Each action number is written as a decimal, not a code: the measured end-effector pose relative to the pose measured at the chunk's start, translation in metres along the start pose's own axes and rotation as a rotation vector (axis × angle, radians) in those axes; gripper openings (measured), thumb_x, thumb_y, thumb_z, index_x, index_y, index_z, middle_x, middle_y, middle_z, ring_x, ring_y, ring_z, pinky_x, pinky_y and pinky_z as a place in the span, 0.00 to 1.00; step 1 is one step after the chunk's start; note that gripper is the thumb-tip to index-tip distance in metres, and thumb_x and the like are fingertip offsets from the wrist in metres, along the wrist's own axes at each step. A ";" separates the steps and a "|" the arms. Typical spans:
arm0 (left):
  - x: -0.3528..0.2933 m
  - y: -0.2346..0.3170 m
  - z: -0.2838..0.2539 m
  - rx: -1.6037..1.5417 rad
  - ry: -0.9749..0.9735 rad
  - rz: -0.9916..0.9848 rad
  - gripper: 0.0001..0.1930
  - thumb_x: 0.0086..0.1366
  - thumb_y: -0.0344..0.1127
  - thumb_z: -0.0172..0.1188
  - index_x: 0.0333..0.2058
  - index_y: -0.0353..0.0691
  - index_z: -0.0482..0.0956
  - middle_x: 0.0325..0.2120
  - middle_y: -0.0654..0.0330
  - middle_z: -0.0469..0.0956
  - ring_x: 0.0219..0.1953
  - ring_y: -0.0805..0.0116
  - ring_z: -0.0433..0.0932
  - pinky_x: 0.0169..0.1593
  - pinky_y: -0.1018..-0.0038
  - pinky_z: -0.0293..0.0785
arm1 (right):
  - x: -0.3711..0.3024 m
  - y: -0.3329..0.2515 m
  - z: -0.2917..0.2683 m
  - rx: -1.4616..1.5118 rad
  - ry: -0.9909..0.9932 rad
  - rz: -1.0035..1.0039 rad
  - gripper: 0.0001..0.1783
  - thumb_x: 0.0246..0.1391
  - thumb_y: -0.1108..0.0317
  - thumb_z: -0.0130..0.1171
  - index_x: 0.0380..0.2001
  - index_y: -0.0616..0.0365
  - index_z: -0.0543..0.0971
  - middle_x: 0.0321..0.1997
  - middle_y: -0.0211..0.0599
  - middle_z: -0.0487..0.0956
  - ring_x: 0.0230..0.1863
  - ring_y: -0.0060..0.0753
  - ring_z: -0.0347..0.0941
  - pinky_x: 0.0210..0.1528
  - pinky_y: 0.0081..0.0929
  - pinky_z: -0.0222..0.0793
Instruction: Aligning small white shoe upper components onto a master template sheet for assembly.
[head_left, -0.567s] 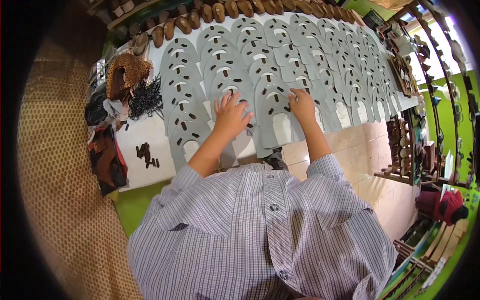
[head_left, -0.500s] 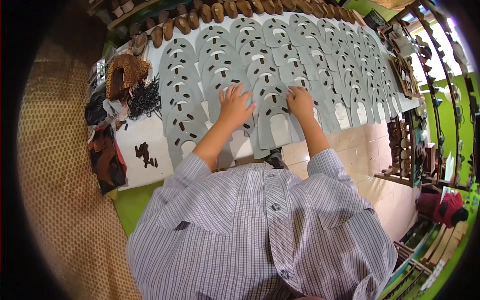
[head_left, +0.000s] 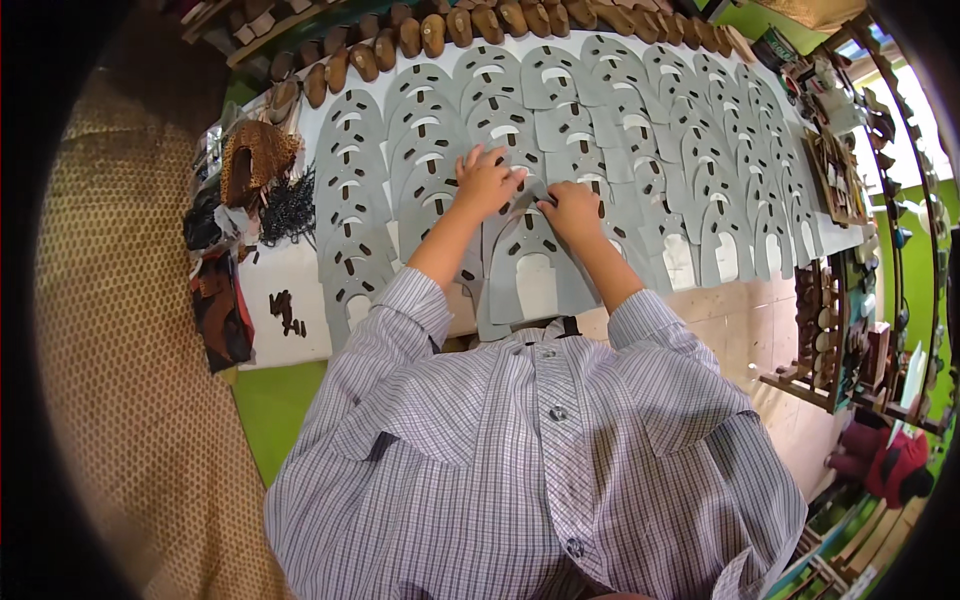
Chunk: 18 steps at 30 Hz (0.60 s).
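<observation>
Rows of grey, U-shaped shoe-upper pieces (head_left: 345, 200) overlap across the white table, each bearing small dark brown strips. My left hand (head_left: 487, 185) lies over the middle rows with its fingers spread, touching the grey pieces and gripping nothing. Close to its right, my right hand (head_left: 576, 212) is bent down at the top of a near grey upper piece (head_left: 515, 262). Its fingers are curled together; whatever lies under their tips is hidden. A dark strip shows between the two hands.
Loose dark strips (head_left: 285, 315) lie on the table's left end. Beyond them are black stringy material (head_left: 285, 212) and a leopard-print piece (head_left: 250, 155). Brown shoe lasts (head_left: 433, 35) line the far edge. Racks (head_left: 810, 330) stand at the right, near a person in red (head_left: 890, 465).
The view has shifted slightly. My right hand has moved left, nearer my left hand, and its fingers are more bent. My left hand stays spread over the pieces.
</observation>
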<state>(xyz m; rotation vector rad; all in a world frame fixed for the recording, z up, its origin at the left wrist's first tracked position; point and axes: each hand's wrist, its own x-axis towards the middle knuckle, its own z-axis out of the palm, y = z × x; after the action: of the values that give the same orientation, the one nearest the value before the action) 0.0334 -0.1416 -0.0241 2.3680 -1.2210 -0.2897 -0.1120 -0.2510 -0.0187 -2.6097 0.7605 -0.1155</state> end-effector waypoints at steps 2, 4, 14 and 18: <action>0.005 -0.009 -0.002 0.000 -0.047 0.034 0.16 0.54 0.54 0.57 0.27 0.48 0.83 0.55 0.64 0.66 0.62 0.52 0.50 0.60 0.44 0.37 | -0.008 -0.002 -0.001 0.070 0.138 -0.112 0.11 0.41 0.63 0.62 0.31 0.53 0.78 0.33 0.31 0.76 0.41 0.38 0.70 0.42 0.40 0.60; 0.008 -0.014 -0.003 -0.003 -0.097 0.072 0.16 0.53 0.54 0.58 0.23 0.49 0.83 0.54 0.66 0.67 0.63 0.53 0.50 0.60 0.44 0.37 | -0.010 0.002 0.002 0.105 0.175 -0.165 0.10 0.41 0.64 0.62 0.30 0.53 0.78 0.33 0.30 0.75 0.41 0.37 0.69 0.42 0.39 0.59; 0.004 -0.003 -0.003 -0.049 -0.227 0.148 0.10 0.44 0.47 0.64 0.29 0.63 0.84 0.56 0.70 0.65 0.64 0.49 0.47 0.62 0.48 0.35 | -0.005 0.020 0.004 0.158 0.164 -0.267 0.09 0.37 0.69 0.60 0.27 0.50 0.77 0.31 0.28 0.74 0.41 0.35 0.68 0.43 0.37 0.56; 0.003 0.003 -0.008 -0.061 -0.291 0.137 0.11 0.42 0.44 0.62 0.29 0.64 0.84 0.56 0.70 0.65 0.64 0.48 0.46 0.62 0.43 0.30 | -0.003 0.023 0.004 0.170 0.136 -0.251 0.09 0.37 0.67 0.60 0.28 0.50 0.78 0.31 0.28 0.74 0.41 0.35 0.69 0.44 0.38 0.56</action>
<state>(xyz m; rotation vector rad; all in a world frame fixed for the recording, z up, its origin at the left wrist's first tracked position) 0.0361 -0.1429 -0.0157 2.2315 -1.4756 -0.6344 -0.1251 -0.2656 -0.0315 -2.5411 0.4409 -0.4161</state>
